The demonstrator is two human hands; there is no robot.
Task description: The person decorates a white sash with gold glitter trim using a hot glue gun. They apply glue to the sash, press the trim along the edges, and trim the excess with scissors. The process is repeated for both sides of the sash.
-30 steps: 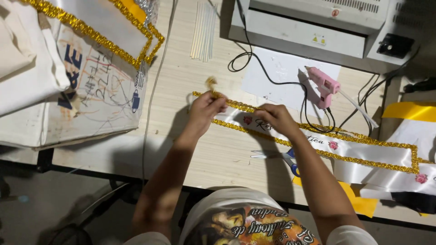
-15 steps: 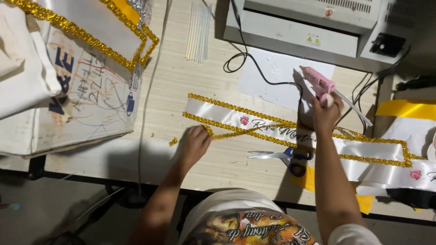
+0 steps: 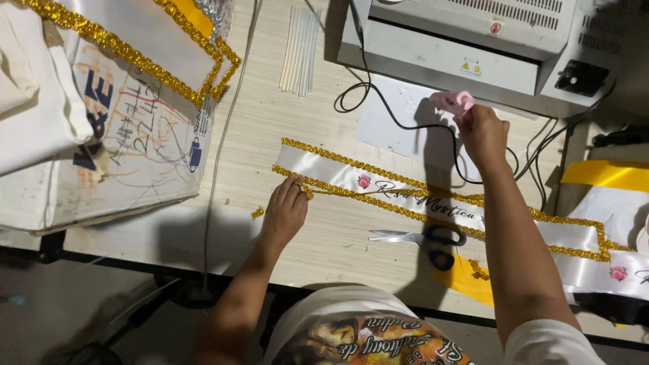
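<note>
A white satin sash (image 3: 405,192) edged with gold glitter trim lies across the wooden table (image 3: 257,135), with pink flowers and script lettering on it. My left hand (image 3: 285,211) rests on its near left end, fingertips pressing the loose gold trim (image 3: 304,186) against the lower edge. My right hand (image 3: 483,132) is lifted above the table behind the sash, gripping a pink glue gun (image 3: 451,101) whose black cord (image 3: 378,101) loops across a white sheet of paper.
Blue-handled scissors (image 3: 422,238) lie just in front of the sash. A grey machine (image 3: 473,47) stands at the back. Clear glue sticks (image 3: 299,49) lie behind the sash. More trimmed sashes and a scribbled board (image 3: 135,135) cover the left. Yellow ribbon (image 3: 605,174) lies right.
My right hand left the sash, reached back to the pink glue gun, and now holds it raised. My left hand shifted down to the sash's near left end, on the trim.
</note>
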